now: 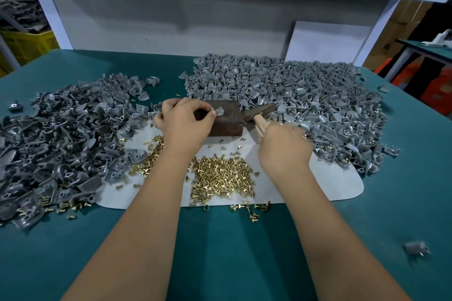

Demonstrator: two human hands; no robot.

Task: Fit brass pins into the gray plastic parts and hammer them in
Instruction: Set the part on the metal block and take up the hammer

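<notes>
My left hand (184,118) pinches a small gray plastic part (220,112) with a brass pin in it, held on top of a rusty brown metal block (227,121). My right hand (281,144) grips the wooden handle of a hammer (258,115), whose dark head lies just right of the block. A heap of loose brass pins (221,176) lies on a white mat (330,183) between my forearms. A large pile of gray parts (288,90) spreads to the right, and a darker pile (61,134) to the left.
The green table top (220,252) runs to the near edge, with a stray gray part (415,249) at lower right. A white shelf frame and gray back panel (171,12) close off the far side. Yellow crate (29,44) at far left.
</notes>
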